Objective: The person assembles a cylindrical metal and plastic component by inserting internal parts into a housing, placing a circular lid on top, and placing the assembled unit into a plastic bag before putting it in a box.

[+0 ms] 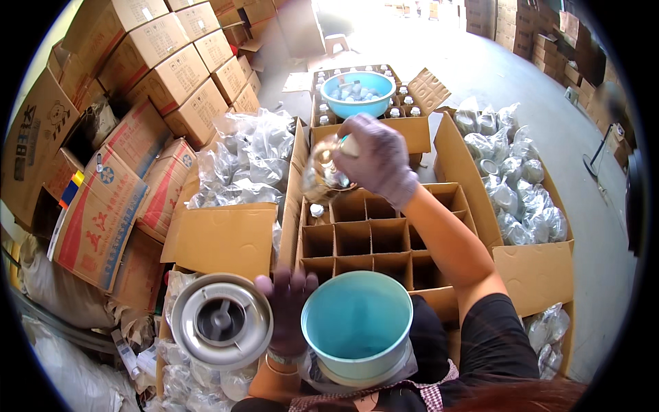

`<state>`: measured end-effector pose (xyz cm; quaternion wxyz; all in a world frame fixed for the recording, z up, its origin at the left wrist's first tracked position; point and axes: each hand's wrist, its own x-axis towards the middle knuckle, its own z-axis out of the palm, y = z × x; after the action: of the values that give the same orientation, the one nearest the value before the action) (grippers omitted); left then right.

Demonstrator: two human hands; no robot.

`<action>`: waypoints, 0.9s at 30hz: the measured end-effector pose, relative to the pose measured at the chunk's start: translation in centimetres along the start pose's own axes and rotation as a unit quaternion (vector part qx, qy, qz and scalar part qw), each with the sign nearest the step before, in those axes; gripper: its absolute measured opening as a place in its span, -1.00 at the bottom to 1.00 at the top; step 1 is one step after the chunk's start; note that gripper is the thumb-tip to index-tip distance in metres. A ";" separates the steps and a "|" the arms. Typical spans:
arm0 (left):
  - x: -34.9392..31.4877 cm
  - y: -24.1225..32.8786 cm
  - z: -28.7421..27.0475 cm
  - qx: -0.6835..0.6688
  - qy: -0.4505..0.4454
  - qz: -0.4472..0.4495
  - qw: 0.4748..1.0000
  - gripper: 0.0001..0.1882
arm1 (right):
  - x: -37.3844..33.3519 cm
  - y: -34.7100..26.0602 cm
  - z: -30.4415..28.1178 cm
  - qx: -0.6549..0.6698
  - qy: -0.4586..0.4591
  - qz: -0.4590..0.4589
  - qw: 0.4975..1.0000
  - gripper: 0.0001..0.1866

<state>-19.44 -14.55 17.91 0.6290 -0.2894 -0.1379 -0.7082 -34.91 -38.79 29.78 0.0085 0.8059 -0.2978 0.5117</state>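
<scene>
our gloved R hand [377, 156] wrapped round neck of blurry clear bottle [318, 173], tilted over divided cardbd carton [353, 240], our gloved L hand [288, 309] fingers spread, btwn round spoked metal part [221, 321] & smooth aqua tub [357, 323]

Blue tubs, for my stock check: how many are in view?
2: the far tub, beyond the right hand, and the near tub, just right of the left hand. Others may be hidden.

Basin [358, 108] behind carton [371, 221], bucket [357, 292] before it
</scene>
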 end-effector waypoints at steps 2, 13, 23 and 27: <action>1.6 -1.0 1.0 0.456 0.045 0.143 0.877 -0.42 | -0.6 -4.4 -5.7 0.081 0.071 0.019 0.994 -0.70; 1.1 -0.9 11.9 0.796 0.142 0.155 0.567 -0.43 | -14.2 -9.6 -12.2 0.497 -0.177 0.142 0.837 0.09; -2.6 -4.0 11.7 0.680 0.115 0.018 0.724 -0.46 | -17.3 -11.4 -12.0 0.644 -0.180 0.335 0.664 0.01; -2.3 -5.0 10.7 0.615 0.122 -0.013 0.779 -0.47 | -11.8 -9.0 -13.0 0.544 -0.393 0.112 0.733 -0.46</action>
<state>-21.68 -5.84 25.96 0.6760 0.2492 -0.4696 -0.5103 -44.71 -21.66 28.83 -0.6065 0.7630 -0.0334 0.2211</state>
